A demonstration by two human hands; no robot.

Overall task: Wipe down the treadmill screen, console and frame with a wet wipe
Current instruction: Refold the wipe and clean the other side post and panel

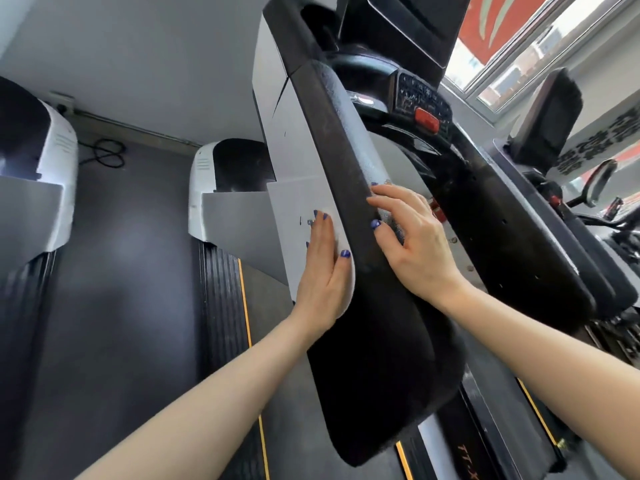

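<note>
The treadmill's left handrail (349, 237) is a black padded arm with a grey side panel (294, 202). A pale, damp-looking wet wipe (360, 140) lies draped along the top of the rail. My right hand (412, 237) presses on the wipe's lower end with its fingers spread over the rail and the thumb on the rail's side. Flat against the grey side panel lies my left hand (323, 271), fingers straight and holding nothing. Further up are the console (420, 98) with its red stop button (426, 120) and the dark screen (408, 26).
The right handrail (540, 244) runs parallel on the other side. A second treadmill (41, 161) stands to the left across a dark floor strip, with a cable (104, 154) by the wall. Below is the belt deck (471, 445). A window (540, 43) is at the upper right.
</note>
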